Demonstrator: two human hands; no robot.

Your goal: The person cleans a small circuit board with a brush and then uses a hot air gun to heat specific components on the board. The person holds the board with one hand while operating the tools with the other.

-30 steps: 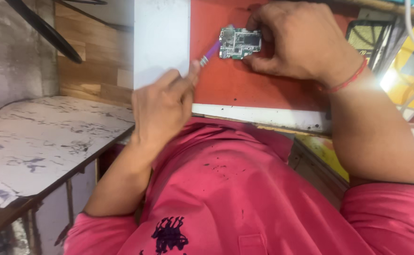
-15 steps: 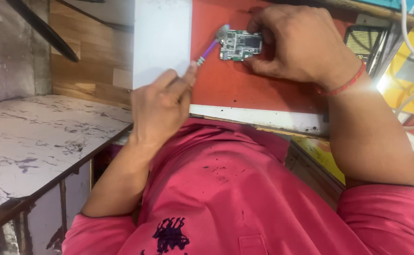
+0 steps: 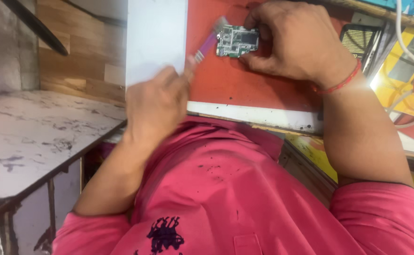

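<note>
The circuit board [image 3: 237, 41] is green with silvery metal patches and lies on a red mat [image 3: 244, 87] edged by a white tabletop [image 3: 156, 38]; the brush [image 3: 207, 43] has a purple handle. The shirt [image 3: 244, 198] is pink with small dark specks and a black emblem. The side shelf [image 3: 32, 127] is white marbled with grey veins, and the wrist thread [image 3: 341, 83] is red.

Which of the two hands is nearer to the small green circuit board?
The right hand is nearer: it holds the circuit board by its right edge on the red mat. The left hand is lower left, apart from it, holding a purple brush.
</note>
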